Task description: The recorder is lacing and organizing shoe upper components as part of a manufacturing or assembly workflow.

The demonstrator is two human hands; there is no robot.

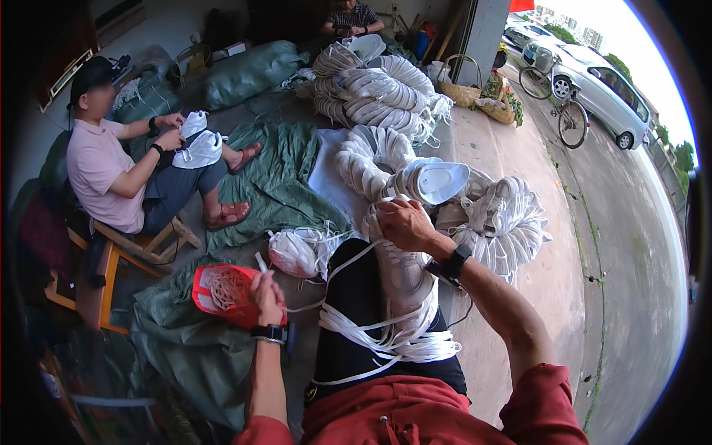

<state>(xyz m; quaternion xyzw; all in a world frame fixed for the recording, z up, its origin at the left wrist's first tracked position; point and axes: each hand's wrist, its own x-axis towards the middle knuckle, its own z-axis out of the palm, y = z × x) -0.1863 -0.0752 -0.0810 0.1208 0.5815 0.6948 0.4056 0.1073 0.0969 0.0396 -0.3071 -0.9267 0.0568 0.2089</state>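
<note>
A white shoe upper lies lengthwise over my lap. At its far end my right hand is closed on it, fingers curled over the top. My left hand is closed around a white shoelace, its end sticking up past the fingers; a strand runs from this hand toward my lap. Beside that hand is a red bag filled with pale laces. Loose white laces loop across my thighs below the shoe. Just beyond my right hand sits a stack of white shoe uppers.
More bundled white uppers lie at the right, with a larger heap farther back. A white bundle rests left of my knee. Green sheeting covers floor near a seated person handling white pieces. Another person sits far back.
</note>
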